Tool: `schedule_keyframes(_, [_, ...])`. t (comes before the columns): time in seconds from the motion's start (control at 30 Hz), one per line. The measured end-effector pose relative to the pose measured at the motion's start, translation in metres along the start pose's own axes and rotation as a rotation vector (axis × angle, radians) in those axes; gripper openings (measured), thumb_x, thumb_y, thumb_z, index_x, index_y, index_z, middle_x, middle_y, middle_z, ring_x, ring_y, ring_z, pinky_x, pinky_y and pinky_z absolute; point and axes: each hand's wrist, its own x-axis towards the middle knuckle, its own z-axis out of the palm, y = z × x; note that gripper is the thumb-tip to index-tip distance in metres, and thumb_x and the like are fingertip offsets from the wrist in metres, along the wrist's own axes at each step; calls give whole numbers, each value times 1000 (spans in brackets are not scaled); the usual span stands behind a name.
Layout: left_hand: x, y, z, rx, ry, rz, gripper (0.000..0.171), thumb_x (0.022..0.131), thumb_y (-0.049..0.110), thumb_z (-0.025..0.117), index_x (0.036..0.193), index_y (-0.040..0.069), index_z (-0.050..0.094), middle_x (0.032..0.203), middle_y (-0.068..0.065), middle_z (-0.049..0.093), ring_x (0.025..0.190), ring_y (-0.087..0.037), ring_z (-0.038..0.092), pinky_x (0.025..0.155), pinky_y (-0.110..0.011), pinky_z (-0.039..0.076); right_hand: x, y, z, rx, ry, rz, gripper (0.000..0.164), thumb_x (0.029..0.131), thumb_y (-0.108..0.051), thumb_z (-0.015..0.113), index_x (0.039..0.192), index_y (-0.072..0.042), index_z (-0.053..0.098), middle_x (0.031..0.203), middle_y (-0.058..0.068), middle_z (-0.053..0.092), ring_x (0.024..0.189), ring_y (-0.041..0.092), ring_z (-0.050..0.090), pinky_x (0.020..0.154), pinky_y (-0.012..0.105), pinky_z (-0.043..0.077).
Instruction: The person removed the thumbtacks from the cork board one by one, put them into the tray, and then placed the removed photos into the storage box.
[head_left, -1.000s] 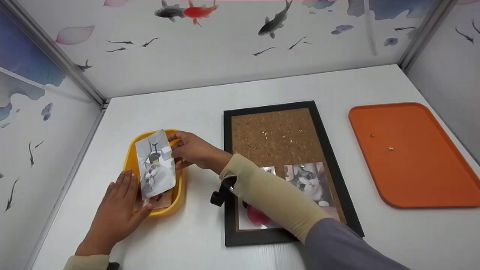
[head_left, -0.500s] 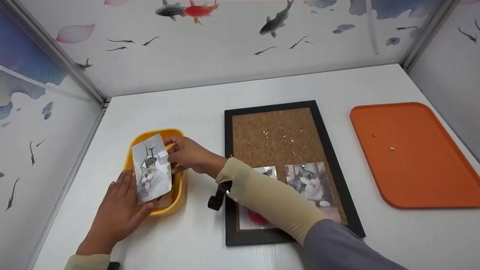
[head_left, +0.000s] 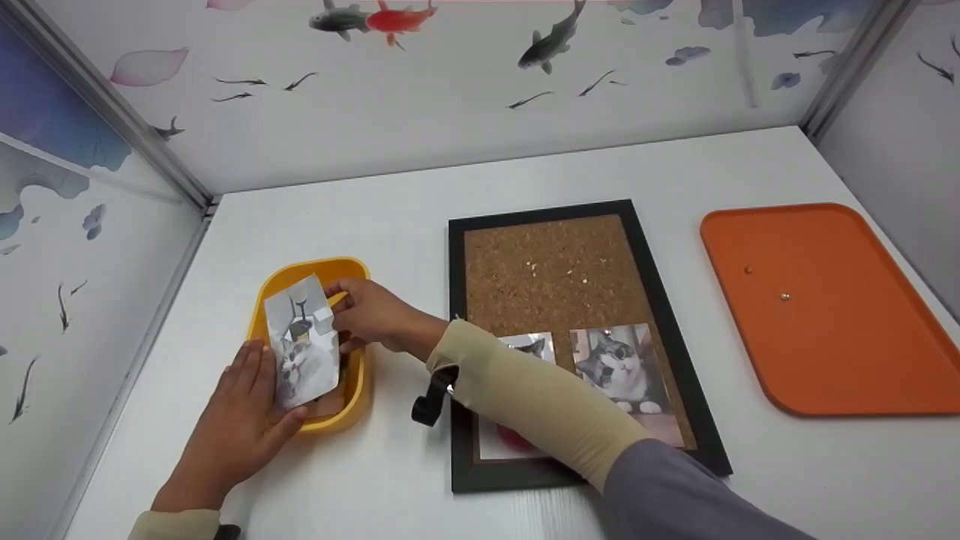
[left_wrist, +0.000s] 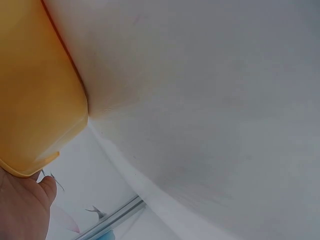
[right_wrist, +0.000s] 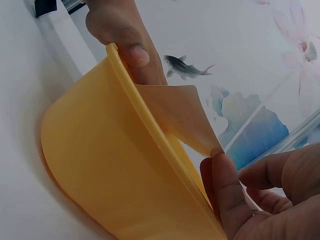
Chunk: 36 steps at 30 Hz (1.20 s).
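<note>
Fingers (head_left: pixel 345 286) of the right hand (head_left: pixel 381 311) pinch a cat photo (head_left: pixel 304 343) over the yellow basket (head_left: pixel 362 377) near the tabletop (head_left: pixel 409 247)'s left edge in the head view; the left hand (head_left: pixel 232 427) lies straight-fingered against it. Left wrist shows the basket's side; right wrist, the photo above its rim.

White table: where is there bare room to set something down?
On the white table, bare patches lie between the yellow bin and corkboard, beyond the right hand; behind both; and between corkboard and orange tray. The tray's near half looks free. Crowded: around the bin, with the left hand and held photo, and the corkboard's near half, under two photos and the sleeve.
</note>
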Motion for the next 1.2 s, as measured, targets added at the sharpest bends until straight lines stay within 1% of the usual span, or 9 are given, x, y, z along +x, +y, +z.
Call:
schedule_keyframes(0.27, [1, 2, -1, -11, -8, -30, 93, 96, 52, 55, 154, -9, 17, 162, -25, 12, 150, -38, 8, 119, -34, -5, 1, 2, 11, -16, -4, -8, 31, 94, 5, 61, 117, -16, 58, 96, 7, 65, 71, 19, 67, 65, 31, 59])
schedule_keyframes(0.4, [2, 3, -2, -20, -20, -44, 92, 96, 51, 56, 154, -8, 16, 163, -24, 11, 150, -38, 8, 119, -36, -4, 2, 1, 14, -27, -4, -24, 32, 94, 7, 59, 117, -14, 56, 95, 7, 65, 70, 19, 66, 67, 34, 60])
schedule_keyframes(0.47, [2, 3, -2, -19, -28, -52, 92, 96, 53, 55, 155, -8, 15, 163, -23, 10, 150, -39, 8, 120, -37, -4, 2, 1, 16, -57, -4, -44, 32, 94, 7, 58, 118, -13, 55, 94, 7, 65, 70, 20, 67, 69, 37, 60])
schedule_keyframes(0.63, [2, 3, -1, -15, -30, -51, 92, 96, 53, 54, 154, -8, 18, 162, -24, 12, 149, -40, 10, 120, -44, 1, 2, 4, 19, -201, 18, -98, 33, 93, 7, 59, 120, -11, 54, 90, 5, 64, 74, 28, 69, 72, 40, 60])
schedule_keyframes(0.73, [1, 2, -1, -18, -24, -45, 91, 96, 53, 54, 154, -8, 19, 162, -25, 13, 149, -40, 11, 120, -47, 3, 0, 5, 21, -296, 30, -105, 34, 93, 4, 60, 122, -14, 54, 89, 2, 63, 77, 29, 70, 72, 37, 60])
schedule_keyframes(0.8, [0, 2, -1, -19, -22, -39, 91, 97, 54, 54, 154, -8, 20, 162, -25, 14, 149, -40, 11, 120, -48, 3, -1, 5, 23, -346, 27, -111, 36, 93, 2, 61, 124, -15, 54, 90, 0, 63, 78, 28, 70, 71, 35, 60])
schedule_keyframes(0.87, [0, 1, -1, -22, -13, -34, 91, 96, 54, 54, 154, -7, 20, 162, -25, 15, 149, -40, 11, 120, -48, 4, -3, 5, 24, -401, 24, -118, 37, 93, 1, 61, 125, -16, 53, 90, -2, 63, 78, 23, 70, 68, 29, 59])
schedule_keyframes(1.03, [0, 0, 1, -39, 15, -17, 89, 96, 52, 57, 153, -8, 24, 161, -26, 17, 149, -40, 12, 120, -44, 2, -5, 7, 26, -549, 13, -191, 41, 93, 0, 61, 129, -16, 53, 93, -3, 64, 73, 10, 66, 61, 18, 54])
schedule_keyframes(1.2, [0, 0, 1, -41, -2, -28, 89, 96, 52, 56, 154, -7, 23, 162, -25, 15, 149, -39, 11, 120, -43, 0, -7, 9, 27, -681, 14, -256, 39, 95, -5, 62, 131, -16, 52, 94, -4, 64, 72, 6, 61, 62, 14, 51])
